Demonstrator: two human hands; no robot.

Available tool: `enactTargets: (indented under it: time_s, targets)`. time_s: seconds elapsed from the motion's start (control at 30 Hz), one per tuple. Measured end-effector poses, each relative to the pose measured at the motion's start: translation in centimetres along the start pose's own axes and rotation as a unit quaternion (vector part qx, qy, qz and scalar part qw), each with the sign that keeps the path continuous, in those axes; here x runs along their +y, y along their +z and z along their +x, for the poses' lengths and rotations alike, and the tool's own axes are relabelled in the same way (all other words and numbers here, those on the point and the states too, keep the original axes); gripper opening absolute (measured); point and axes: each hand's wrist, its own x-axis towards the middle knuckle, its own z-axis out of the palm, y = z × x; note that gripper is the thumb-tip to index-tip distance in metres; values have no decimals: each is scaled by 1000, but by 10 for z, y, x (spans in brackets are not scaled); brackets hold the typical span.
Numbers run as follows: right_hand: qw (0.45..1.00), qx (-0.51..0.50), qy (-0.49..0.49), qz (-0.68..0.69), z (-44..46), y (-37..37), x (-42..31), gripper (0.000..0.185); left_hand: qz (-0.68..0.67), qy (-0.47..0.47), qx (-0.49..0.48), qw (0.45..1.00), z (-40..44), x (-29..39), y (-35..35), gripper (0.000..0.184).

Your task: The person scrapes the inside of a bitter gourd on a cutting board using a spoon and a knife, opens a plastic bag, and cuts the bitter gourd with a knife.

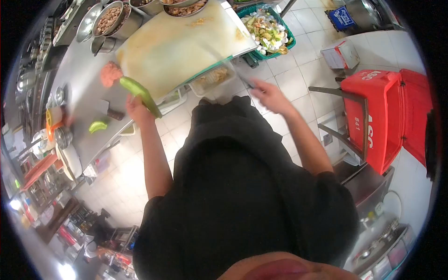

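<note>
A long green vegetable point(140, 95) is gripped in my left hand point(137, 111), beside the near left corner of the large cutting board point(177, 51). My right hand point(271, 97) is closed round the handle of a knife point(240, 74), whose blade is blurred and points toward the board's right edge. Small yellowish bits point(200, 22) lie at the board's far side. A pink cloth-like heap point(111, 73) rests on the metal counter just left of the board. Below it on the counter are a cleaver point(112, 110) with a dark handle and a curved green piece point(97, 126).
Metal bowls of food point(110, 21) stand beyond the board. A green basket of vegetable scraps point(266, 30) is at its right. Under its near edge sits a clear container point(213, 80). A red bin point(373, 116) and a stool frame point(343, 93) stand at the right.
</note>
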Motion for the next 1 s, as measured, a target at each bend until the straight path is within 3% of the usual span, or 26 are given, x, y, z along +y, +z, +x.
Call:
enactTargets:
  time_s: [0.07,0.1,0.2,0.27,0.43,0.5,0.57,0.7,0.83,1.0]
  targets:
    - [977,-72,-175,-99,13,35,11,48,1,3,21,1000,6,2,-5,43]
    - [966,-113,-202,-116,20,52,8,48,-5,4,20,1000,7,2,-6,44]
    - [948,-251,-144,-133,43,89,-16,48,-9,36,34,999,19,10,-20,45]
    - [936,-300,-156,-103,60,109,-24,49,-5,74,31,997,32,7,-30,45]
    - [958,-199,-182,-101,70,128,2,48,-29,63,74,995,27,25,-30,40]
    - [986,-149,-67,-27,48,105,5,43,-20,60,81,995,26,24,-34,40]
    - [985,-89,64,130,23,73,-1,45,-11,54,91,994,24,26,-30,40]
    - [969,151,74,179,5,16,17,44,15,56,48,997,45,1,-42,39]
    - [970,187,48,150,1,-5,6,45,43,92,-17,995,82,-27,-30,43]
    - [978,132,66,150,-3,25,-4,44,196,129,-48,971,104,-19,11,44]
